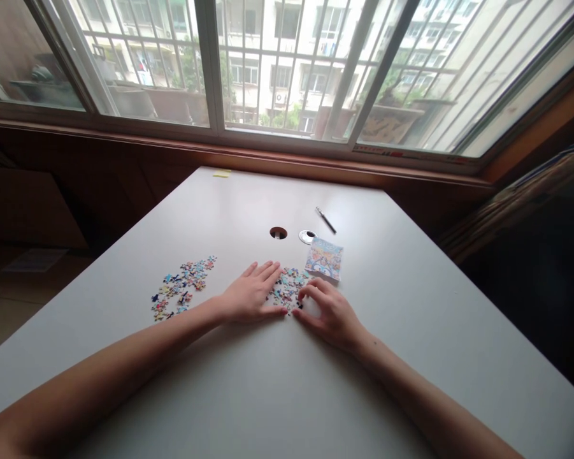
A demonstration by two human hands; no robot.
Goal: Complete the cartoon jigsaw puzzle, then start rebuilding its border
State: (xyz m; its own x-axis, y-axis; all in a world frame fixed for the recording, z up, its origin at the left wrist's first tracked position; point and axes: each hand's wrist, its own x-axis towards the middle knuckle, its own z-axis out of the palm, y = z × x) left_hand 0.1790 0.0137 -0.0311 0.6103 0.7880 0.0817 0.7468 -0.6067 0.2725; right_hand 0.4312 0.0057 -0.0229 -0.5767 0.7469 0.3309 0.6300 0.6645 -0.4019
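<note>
Barred window [287, 70] behind; white tabletop [411, 306] below it, lit by daylight. Two piles of puzzle pieces on the tabletop: left pile [181, 287], loose and spread, well apart from the hands; centre pile [289, 287], smaller, between the two hands. Piece count too fine to tell.

Left hand [251, 296]: flat, palm down, fingers extended and slightly spread, touching the left edge of the centre pile. Holds nothing.

Right hand [327, 309]: curled, fingers bent down onto the right edge of the centre pile, thumb and forefinger pinched close at a dark piece. Cannot tell whether the piece is lifted or only pressed.

One puzzle box [323, 259] just beyond the right hand, beside the centre pile. One pen [325, 220] further back. One cable hole [278, 233] with one round cap [308, 236] lying beside it. One yellow note [221, 173] at the far edge.
</note>
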